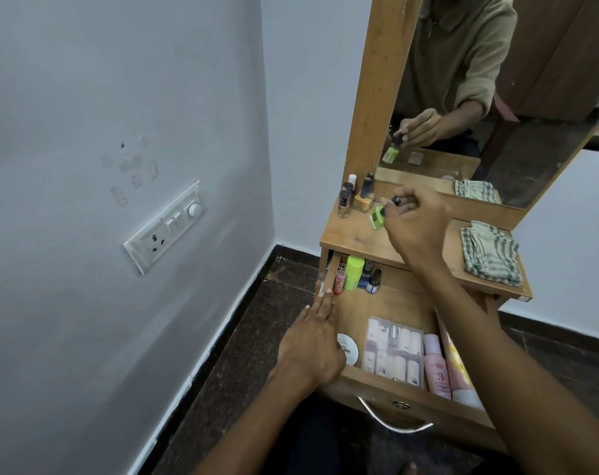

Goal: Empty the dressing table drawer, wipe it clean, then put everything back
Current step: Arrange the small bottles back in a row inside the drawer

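Observation:
The wooden drawer (387,385) of the dressing table is pulled out. Inside lie a clear pack of small bottles (394,351), two pink tubes (436,365), a round white tin (349,347), a lime-green container (354,272), a red-pink stick (339,281) and dark nail polish bottles (373,277). My right hand (418,228) pinches a green nail polish bottle (378,216) by its black cap just above the table top (356,238). My left hand (315,341) rests flat, fingers straight, on the drawer's left side wall.
Several nail polish bottles (356,197) stand at the top's back left. A checked cloth (489,255) lies on the top's right side. The mirror (479,97) rises behind. A wall with a switch panel (164,228) is left; dark floor lies below.

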